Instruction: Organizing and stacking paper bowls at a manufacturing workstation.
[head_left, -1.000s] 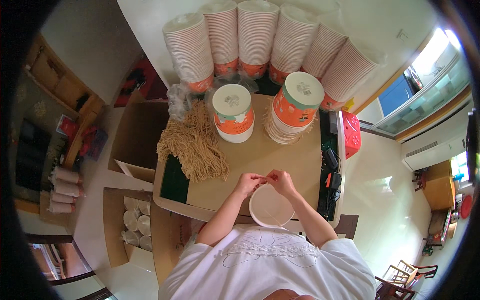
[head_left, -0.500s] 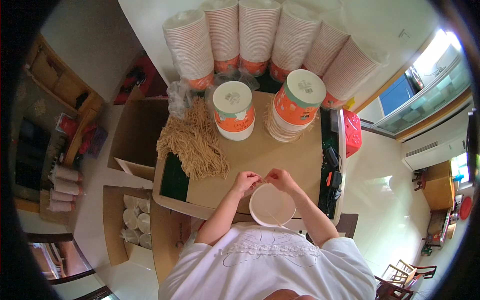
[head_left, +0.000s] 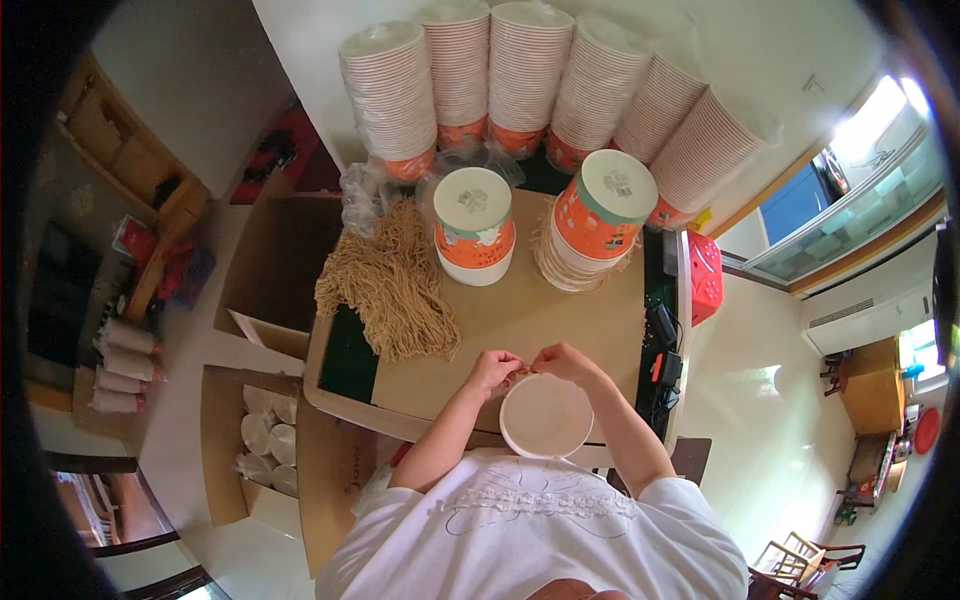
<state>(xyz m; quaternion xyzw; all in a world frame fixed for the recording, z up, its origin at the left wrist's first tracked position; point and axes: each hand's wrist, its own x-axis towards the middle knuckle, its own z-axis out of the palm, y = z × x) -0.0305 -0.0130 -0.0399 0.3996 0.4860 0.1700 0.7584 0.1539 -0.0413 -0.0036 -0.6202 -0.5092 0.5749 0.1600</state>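
A white paper bucket (head_left: pixel 522 438) stands mouth up at the near edge of the table, close to my body. At its far rim, my left hand (head_left: pixel 495 373) and my right hand (head_left: pixel 565 363) are closed in pinches a short way apart. A small bit of tan string (head_left: pixel 523 370) shows between the fingertips; most of it is hidden by them. Ahead to the left, a thick heap of cut tan strings (head_left: pixel 390 285) lies on the cardboard sheet (head_left: pixel 500 325).
Two orange, green and white buckets stand upside down ahead, one left (head_left: pixel 474 225), one right (head_left: pixel 600 220) with strings around its lower part. Behind rise tall bagged bucket stacks (head_left: pixel 530 70). Black adapters (head_left: pixel 665 365) line the right edge. Open cartons (head_left: pixel 225 440) stand left.
The loose string end that hung across the bucket's near rim is no longer visible there. My hands stay pinched at the far rim, and the whole view has shifted slightly.
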